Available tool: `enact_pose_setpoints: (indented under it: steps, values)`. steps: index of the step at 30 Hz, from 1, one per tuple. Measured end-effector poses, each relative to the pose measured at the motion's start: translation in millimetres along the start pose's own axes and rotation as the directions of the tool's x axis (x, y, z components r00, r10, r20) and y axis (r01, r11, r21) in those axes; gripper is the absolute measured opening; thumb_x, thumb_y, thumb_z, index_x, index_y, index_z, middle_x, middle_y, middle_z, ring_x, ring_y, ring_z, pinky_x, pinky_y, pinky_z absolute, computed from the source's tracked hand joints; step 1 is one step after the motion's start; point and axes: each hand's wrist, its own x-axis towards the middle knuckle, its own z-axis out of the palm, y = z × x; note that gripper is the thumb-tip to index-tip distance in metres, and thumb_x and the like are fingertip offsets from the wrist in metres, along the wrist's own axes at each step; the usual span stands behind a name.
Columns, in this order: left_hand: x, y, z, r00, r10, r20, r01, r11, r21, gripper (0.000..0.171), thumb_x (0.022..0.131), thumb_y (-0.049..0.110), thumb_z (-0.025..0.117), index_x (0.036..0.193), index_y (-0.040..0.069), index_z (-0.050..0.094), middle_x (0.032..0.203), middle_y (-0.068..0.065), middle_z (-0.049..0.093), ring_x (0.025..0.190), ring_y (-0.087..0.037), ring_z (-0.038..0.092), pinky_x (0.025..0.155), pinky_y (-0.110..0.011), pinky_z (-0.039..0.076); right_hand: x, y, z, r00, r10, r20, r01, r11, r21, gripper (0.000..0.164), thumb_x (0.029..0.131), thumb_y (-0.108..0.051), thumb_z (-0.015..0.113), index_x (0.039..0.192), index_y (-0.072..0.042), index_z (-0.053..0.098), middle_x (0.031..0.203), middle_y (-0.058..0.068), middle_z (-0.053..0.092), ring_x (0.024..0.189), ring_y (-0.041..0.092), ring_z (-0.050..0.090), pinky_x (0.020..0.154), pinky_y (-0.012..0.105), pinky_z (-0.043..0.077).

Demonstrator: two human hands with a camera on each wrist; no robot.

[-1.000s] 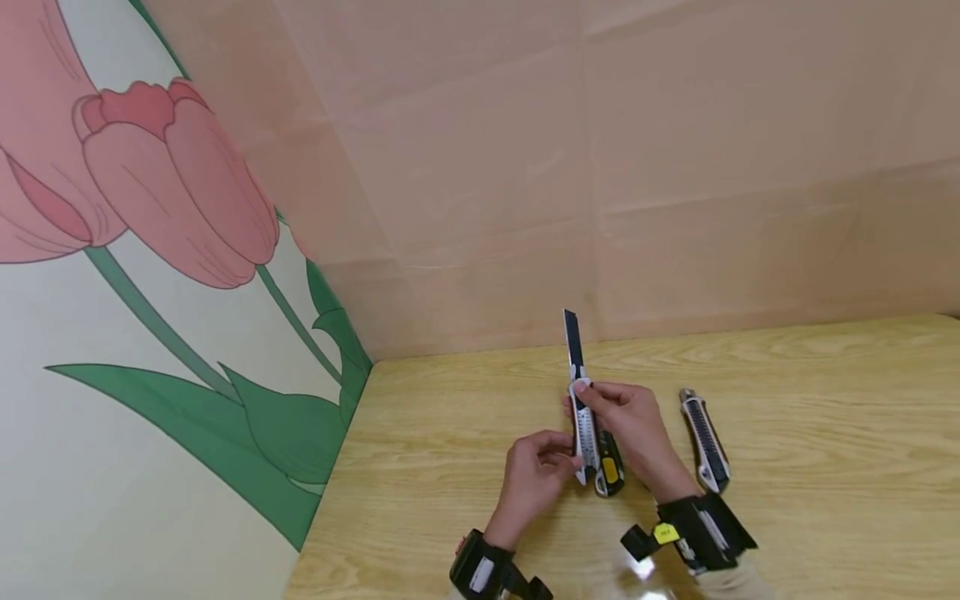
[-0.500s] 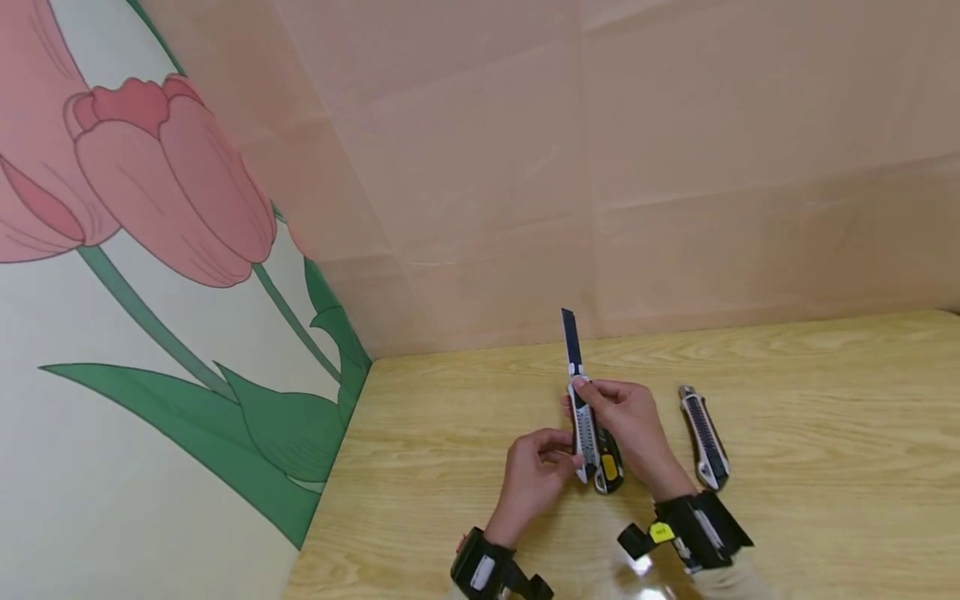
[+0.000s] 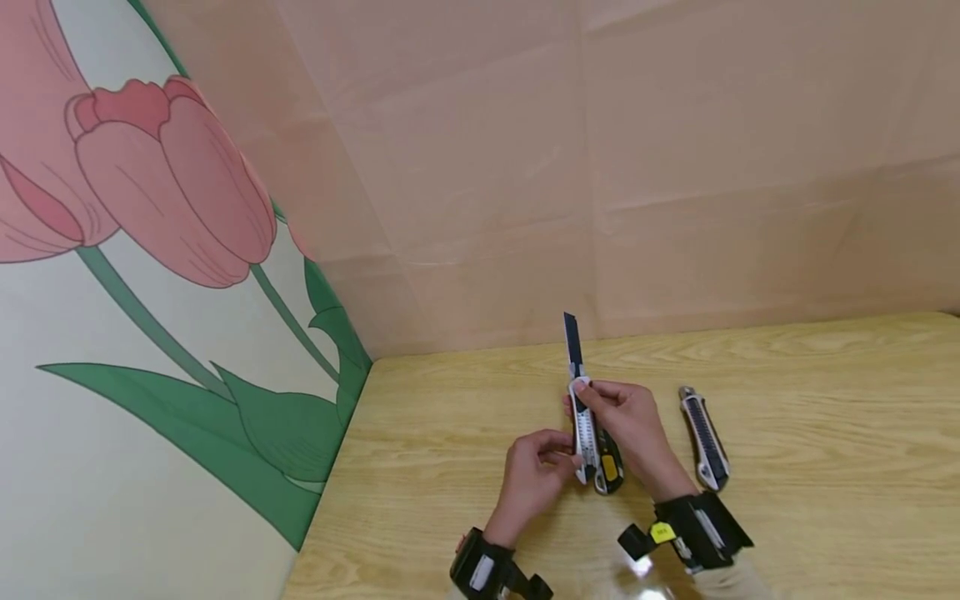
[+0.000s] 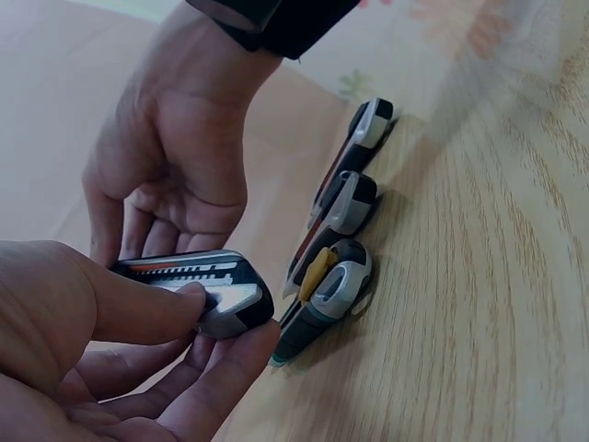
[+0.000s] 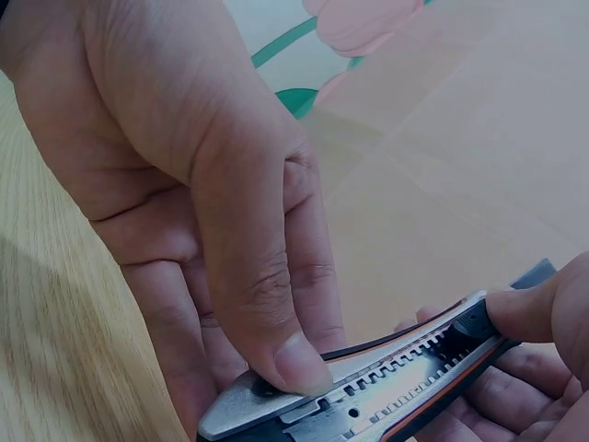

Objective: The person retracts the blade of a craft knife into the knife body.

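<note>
In the head view a silver-and-black utility knife (image 3: 584, 429) points away from me with a long dark blade out. My right hand (image 3: 632, 423) grips its front part, thumb at the slider just behind the blade. My left hand (image 3: 531, 477) pinches the butt end; its thumb (image 5: 299, 364) presses the silver casing in the right wrist view. A black utility knife with a yellow part (image 3: 610, 467) lies on the table just right of the held one, partly behind my right hand. Farther right lies a grey utility knife (image 3: 705, 443).
Three knives lie in a row on the wooden table (image 3: 825, 433) in the left wrist view, including a middle grey knife (image 4: 348, 207) hidden in the head view. A brown covering (image 3: 480, 208) rises behind the table; a tulip-painted panel (image 3: 172, 183) stands left.
</note>
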Motion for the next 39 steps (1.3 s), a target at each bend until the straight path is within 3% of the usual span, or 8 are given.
enact_pose_setpoints:
  steps: [18, 26, 32, 39]
  values:
    - [3.4, 0.3, -1.7, 1.000, 0.023, -0.006, -0.023, 1.000, -0.007, 0.017, 0.088, 0.000, 0.075, 0.105, 0.002, 0.076, 0.099, -0.004, 0.075, 0.081, -0.011, 0.072, 0.073, -0.021, 0.058, 3.4, 2.9, 0.3, 0.999, -0.032, 0.018, 0.031, 0.998, 0.058, 0.042, 0.101, -0.021, 0.066, 0.132, 0.008, 0.062, 0.112, 0.020, 0.073, 0.101, 0.025, 0.074, 0.087, 0.030, 0.060]
    - [3.5, -0.6, -1.5, 1.000, 0.005, -0.009, -0.005, 1.000, -0.014, 0.017, 0.088, 0.002, 0.076, 0.105, 0.003, 0.076, 0.100, -0.005, 0.076, 0.081, -0.009, 0.072, 0.072, -0.020, 0.058, 3.3, 2.7, -0.6, 0.999, -0.023, 0.024, 0.022, 0.999, 0.047, 0.043, 0.101, -0.023, 0.066, 0.133, 0.007, 0.061, 0.113, 0.019, 0.074, 0.101, 0.024, 0.074, 0.085, 0.028, 0.060]
    - [4.2, 1.0, -2.5, 1.000, 0.000, -0.017, 0.000, 1.000, -0.004, 0.017, 0.088, 0.001, 0.075, 0.106, 0.002, 0.076, 0.100, -0.005, 0.075, 0.081, -0.011, 0.072, 0.070, -0.021, 0.059, 1.8, 1.1, -0.7, 0.998, -0.054, 0.045, 0.055, 0.998, -0.021, 0.039, 0.102, -0.020, 0.064, 0.132, 0.006, 0.062, 0.115, 0.020, 0.073, 0.100, 0.022, 0.073, 0.083, 0.025, 0.059]
    - [6.1, 1.6, -5.2, 1.000, -0.010, -0.013, 0.010, 1.000, 0.005, 0.018, 0.089, 0.002, 0.075, 0.107, 0.003, 0.076, 0.102, -0.003, 0.075, 0.083, -0.011, 0.072, 0.073, -0.020, 0.058, 1.9, 0.6, -0.6, 0.995, -0.075, 0.059, 0.077, 0.997, -0.027, 0.038, 0.103, -0.017, 0.063, 0.131, 0.007, 0.062, 0.116, 0.021, 0.072, 0.102, 0.023, 0.073, 0.084, 0.025, 0.058]
